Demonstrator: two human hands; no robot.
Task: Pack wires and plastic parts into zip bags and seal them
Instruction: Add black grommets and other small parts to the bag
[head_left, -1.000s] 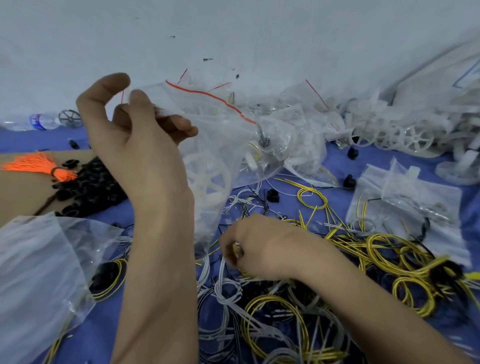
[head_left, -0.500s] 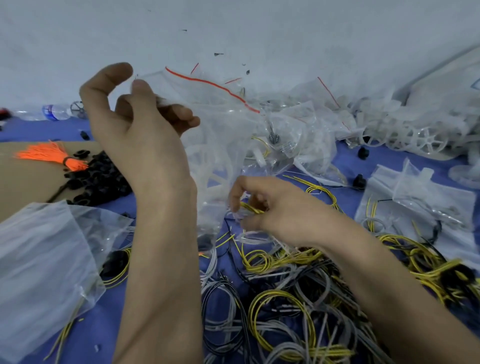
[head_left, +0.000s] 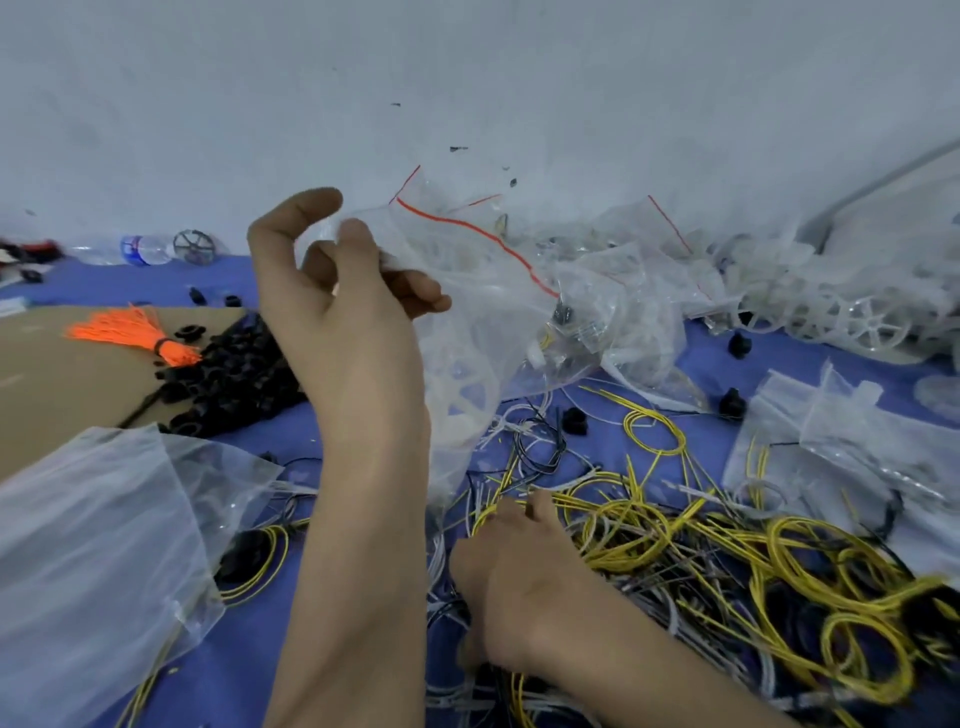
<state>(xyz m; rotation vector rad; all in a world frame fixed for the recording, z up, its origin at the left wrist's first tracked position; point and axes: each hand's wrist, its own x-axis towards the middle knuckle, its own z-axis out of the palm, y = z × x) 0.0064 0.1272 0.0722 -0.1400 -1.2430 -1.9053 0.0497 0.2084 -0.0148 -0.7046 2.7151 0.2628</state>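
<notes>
I hold the clear zip bag with the red seal stripe (head_left: 483, 291) raised over the blue cloth (head_left: 260, 447), its mouth corner pinched in my left hand (head_left: 343, 312). A white plastic spoked wheel (head_left: 462, 395) sits inside. My right hand (head_left: 519, 582), up beside the bag half a second ago, has dropped back onto the tangle of yellow and grey wires (head_left: 727, 561). I cannot tell whether its fingers have closed on any. I judge it is fetching another coil, so sealing must wait.

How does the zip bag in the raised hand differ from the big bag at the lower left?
The zip bag is pinched in the air by the left hand; the big bag lies on the blue cloth. The zip bag has a red strip at its mouth; the big bag shows none. The zip bag holds a white wheel; the big bag's contents are unclear. Both are see-through plastic.
</notes>
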